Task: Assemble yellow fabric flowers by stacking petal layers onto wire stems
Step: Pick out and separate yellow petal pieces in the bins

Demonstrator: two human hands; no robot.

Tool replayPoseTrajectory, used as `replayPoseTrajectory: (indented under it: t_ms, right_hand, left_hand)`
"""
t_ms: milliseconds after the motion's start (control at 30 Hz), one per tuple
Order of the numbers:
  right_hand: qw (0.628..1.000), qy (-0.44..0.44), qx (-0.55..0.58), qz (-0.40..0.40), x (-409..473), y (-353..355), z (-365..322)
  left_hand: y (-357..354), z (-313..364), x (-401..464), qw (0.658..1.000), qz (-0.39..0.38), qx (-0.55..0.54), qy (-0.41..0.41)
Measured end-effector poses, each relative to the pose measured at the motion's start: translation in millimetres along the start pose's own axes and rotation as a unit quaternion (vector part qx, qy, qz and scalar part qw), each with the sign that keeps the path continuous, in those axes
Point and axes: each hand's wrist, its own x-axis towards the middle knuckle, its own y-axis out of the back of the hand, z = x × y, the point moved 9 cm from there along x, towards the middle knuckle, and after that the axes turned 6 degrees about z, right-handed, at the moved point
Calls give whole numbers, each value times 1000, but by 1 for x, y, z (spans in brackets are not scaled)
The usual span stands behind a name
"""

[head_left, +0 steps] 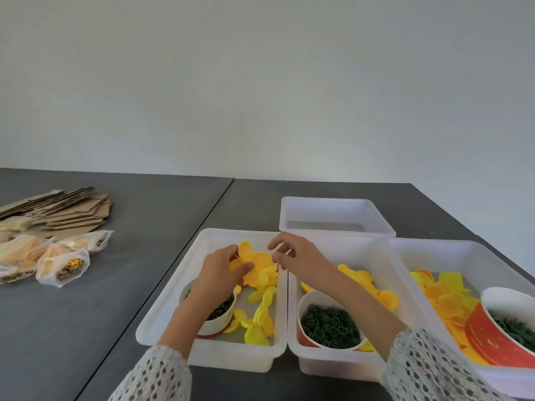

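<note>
— Where's the flower being built?

— The yellow flower (pixel 254 263) sits over the far end of the left tray (pixel 162 302), rounded petals fanned out, tilted up toward the camera. The left hand (pixel 223 273) grips it from its 8 o'clock side; the right hand (pixel 295 257) hovers just at 3 o'clock, fingers curled as if pinching something thin, too small to tell.

— And the loose petals?

— Pale yellow petal layers (pixel 260 316) lie in a heap at 6 o'clock of the flower, in the same tray. More orange-yellow petal pieces (pixel 373 287) lie in the middle tray (pixel 385 273) at 4 o'clock.
</note>
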Motion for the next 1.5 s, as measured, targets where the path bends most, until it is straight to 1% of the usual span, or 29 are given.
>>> replayPoseTrajectory:
  t_ms: [133, 267, 333, 433, 567, 600, 733, 867, 1067, 1200, 1267, 1333, 1433, 1500]
  right_hand:
    - [999, 21, -26, -14, 6, -24, -14]
    - [1000, 10, 18, 1, 4, -34, -12]
    - [1000, 7, 22, 3, 4, -33, -9]
    - [999, 27, -25, 6, 3, -31, -6]
    - [996, 51, -73, -28, -2, -38, 0]
    - [996, 45, -62, -42, -2, -39, 2]
    - [992, -17, 60, -105, -4, -39, 13]
    - [987, -27, 95, -130, -8, -42, 12]
    - [984, -17, 113, -134, -9, -44, 8]
    - [986, -6, 104, -130, -9, -46, 9]
    - [988, -1, 93, -122, -7, -46, 11]
    - [993, 14, 59, -103, -5, -47, 12]
    - [997, 52, -25, -54, -2, -45, 9]
    - [996, 74, -41, -15, -2, -40, 7]
  left_hand:
    - [1, 3, -12, 992, 4, -122, 16]
    - [-9, -9, -18, 980, -2, -192, 52]
    - [-15, -12, -20, 978, -19, -199, 54]
    - [-20, -13, -19, 983, -38, -175, 47]
    - [-29, -16, -16, 985, -78, -145, 48]
    - [-31, -16, -16, 983, -88, -155, 51]
    - [-38, -14, -20, 960, -136, -229, 85]
    - [-42, -17, -24, 953, -166, -233, 101]
    - [-35, -18, -22, 969, -123, -189, 101]
    - [-36, -21, -19, 974, -108, -173, 96]
    - [-34, -22, -17, 981, -85, -153, 85]
    - [-30, -22, -14, 988, -56, -124, 74]
    - [-21, -19, -12, 995, -9, -84, 57]
    - [-17, -18, -11, 995, 8, -80, 55]
